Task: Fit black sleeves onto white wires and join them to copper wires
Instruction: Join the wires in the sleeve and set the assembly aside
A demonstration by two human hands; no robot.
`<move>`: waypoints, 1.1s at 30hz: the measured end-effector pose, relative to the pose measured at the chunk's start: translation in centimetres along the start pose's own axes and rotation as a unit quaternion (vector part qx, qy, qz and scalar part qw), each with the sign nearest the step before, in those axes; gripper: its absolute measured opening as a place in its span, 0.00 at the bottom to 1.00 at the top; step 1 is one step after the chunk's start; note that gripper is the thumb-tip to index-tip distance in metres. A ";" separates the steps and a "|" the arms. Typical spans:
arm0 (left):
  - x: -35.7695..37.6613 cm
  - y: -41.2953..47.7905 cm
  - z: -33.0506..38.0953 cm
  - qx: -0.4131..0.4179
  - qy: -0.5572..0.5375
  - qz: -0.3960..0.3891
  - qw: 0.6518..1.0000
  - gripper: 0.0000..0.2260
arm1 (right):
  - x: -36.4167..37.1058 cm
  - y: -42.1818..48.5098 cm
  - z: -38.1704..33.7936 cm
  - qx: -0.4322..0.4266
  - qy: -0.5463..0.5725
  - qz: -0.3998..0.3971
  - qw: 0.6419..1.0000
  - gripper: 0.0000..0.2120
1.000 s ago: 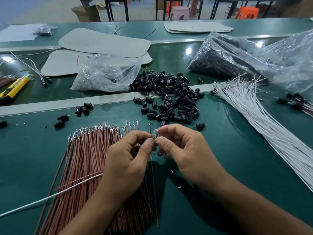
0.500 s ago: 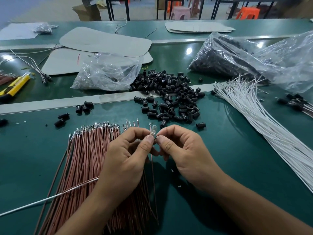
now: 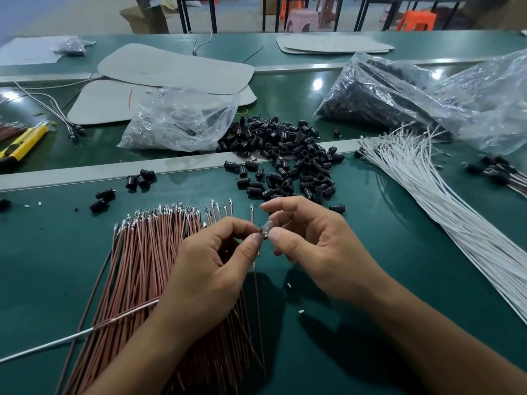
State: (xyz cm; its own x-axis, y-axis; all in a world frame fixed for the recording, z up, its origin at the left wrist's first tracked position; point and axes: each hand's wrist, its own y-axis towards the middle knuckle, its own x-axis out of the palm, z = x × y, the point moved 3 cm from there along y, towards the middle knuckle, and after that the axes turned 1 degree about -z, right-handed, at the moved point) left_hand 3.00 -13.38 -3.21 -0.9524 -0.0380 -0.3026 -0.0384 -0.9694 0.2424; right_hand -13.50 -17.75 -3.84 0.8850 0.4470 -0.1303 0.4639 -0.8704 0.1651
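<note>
Bench: green top (image 3: 370, 280) crossed by a pale rail (image 3: 85, 175); behind it a box (image 3: 145, 17), a pink stool (image 3: 302, 19) and an orange stool (image 3: 417, 19) stand on the floor.
Near left: copper wires (image 3: 142, 266) lie flat in a thick bundle, metal tips pointing away from me; one loose strand (image 3: 256, 295) lies apart at the bundle's right edge.
Middle: black sleeves (image 3: 291, 163) are heaped across the rail, with a few strays (image 3: 141, 179) further left.
Right: white wires (image 3: 445, 220) lie in a long sheaf.
Left: the left hand (image 3: 205, 269) hovers over the copper wires, thumb and forefinger pinching the dark near end of a clear part (image 3: 267, 225), the other fingers curled under.
Right grip: the right hand (image 3: 316, 246) pinches the same clear part from the other side with thumb and forefinger, the forefinger arched over it; the remaining fingers are loosely bent.
Held piece: the clear part is small and sits between both thumbs above the bench, just this side of the sleeves; whether a sleeve is on it is too small to tell.
Single strand: a white wire (image 3: 71, 337) runs from under the left palm out to the lower left, across the copper wires.
Bags: a crumpled clear bag (image 3: 179, 121) lies left of the sleeves; a bigger bag (image 3: 385, 98) full of dark parts sits at the back right.
Far left: a yellow knife (image 3: 22, 143); grey sheets (image 3: 174, 67) lie behind the clear bag.
</note>
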 end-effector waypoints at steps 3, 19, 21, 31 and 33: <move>0.0 -0.1 0.0 -0.007 0.008 -0.036 0.999 0.06 | -0.6 0.0 -0.3 -0.040 -0.099 0.006 0.994 0.07; 0.1 -0.2 0.1 0.011 0.108 -0.094 0.990 0.02 | -0.5 0.0 -1.1 -0.081 -0.176 -0.049 0.980 0.05; 0.0 -0.2 0.1 0.011 0.106 -0.097 0.990 0.01 | -0.6 0.0 -1.1 -0.073 -0.169 -0.046 0.982 0.04; 0.1 -0.2 -0.3 -0.028 0.025 -0.100 0.994 0.04 | -0.6 0.0 -0.8 -0.040 -0.118 -0.041 0.991 0.03; 0.2 -0.2 -0.3 -0.032 0.014 -0.089 0.995 0.02 | -0.6 0.0 -0.8 -0.040 -0.109 -0.039 0.992 0.03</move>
State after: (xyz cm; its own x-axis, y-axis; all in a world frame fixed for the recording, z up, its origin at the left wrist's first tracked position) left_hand 2.90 -13.24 -3.61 -0.9233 0.1307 -0.3613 -0.1862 -0.9747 0.1233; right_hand -14.03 -17.89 -3.01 0.8207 0.4494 -0.3528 0.5399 -0.8120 0.2218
